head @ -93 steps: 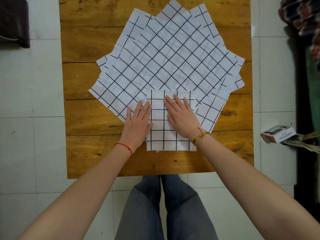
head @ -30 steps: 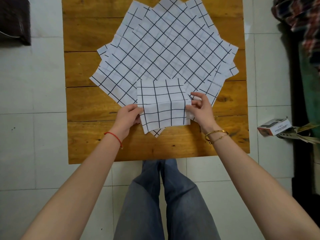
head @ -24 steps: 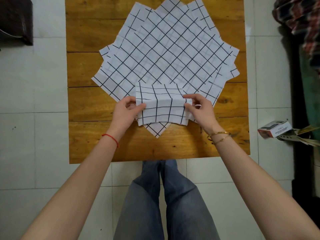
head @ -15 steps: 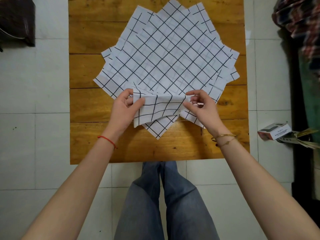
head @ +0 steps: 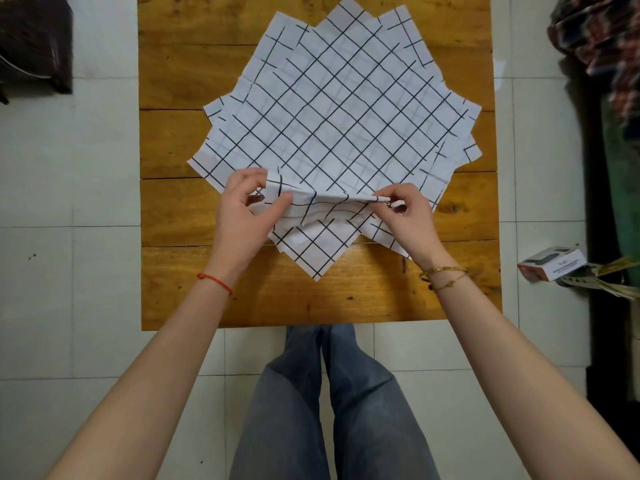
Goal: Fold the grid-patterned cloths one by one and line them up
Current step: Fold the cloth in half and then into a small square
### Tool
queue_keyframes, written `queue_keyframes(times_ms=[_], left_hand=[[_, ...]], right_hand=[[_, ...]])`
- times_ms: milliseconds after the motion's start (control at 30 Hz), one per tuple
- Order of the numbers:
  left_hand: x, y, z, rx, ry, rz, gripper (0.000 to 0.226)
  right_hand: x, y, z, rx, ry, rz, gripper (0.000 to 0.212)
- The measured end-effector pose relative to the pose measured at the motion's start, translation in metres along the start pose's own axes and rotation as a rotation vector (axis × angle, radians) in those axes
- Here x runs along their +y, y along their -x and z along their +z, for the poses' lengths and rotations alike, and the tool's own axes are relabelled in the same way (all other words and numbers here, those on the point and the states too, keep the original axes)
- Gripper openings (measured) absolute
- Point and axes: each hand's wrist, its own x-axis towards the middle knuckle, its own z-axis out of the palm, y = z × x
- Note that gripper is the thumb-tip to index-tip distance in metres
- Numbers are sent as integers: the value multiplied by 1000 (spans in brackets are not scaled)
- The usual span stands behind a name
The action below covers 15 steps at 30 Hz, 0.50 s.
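At frame centre, the left hand [head: 242,216] and right hand [head: 407,216] are pinching a folded grid cloth [head: 322,202] over the fanned cloth pile [head: 339,109] on the worktop [head: 173,202].

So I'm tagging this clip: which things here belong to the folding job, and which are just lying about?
Job:
folded cloth, pinched at its ends by left hand and right hand
cloth stack, spread flat
table

Lying about:
small box on the floor
dark bag
plaid fabric
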Motion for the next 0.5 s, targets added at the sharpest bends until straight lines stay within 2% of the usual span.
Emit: queue_keyframes(times_ms=[133, 233, 300, 433, 500], left_hand=[[-5, -1, -1, -6, -4, 63, 19], [-4, -1, 4, -24, 107, -39, 13], [-8, -4, 10, -4, 163, -152, 16], [-34, -15, 26, -41, 116, -329, 37], [-47, -19, 35, -75, 75, -389, 45]], right_hand=[[-5, 1, -12, -150, -187, -21, 13], [-9, -2, -12, -185, -334, 29, 15], [-6, -7, -10, -154, -373, 96, 6], [16, -22, 2, -48, -163, 183, 14], [25, -28, 9, -17, -26, 216, 28]])
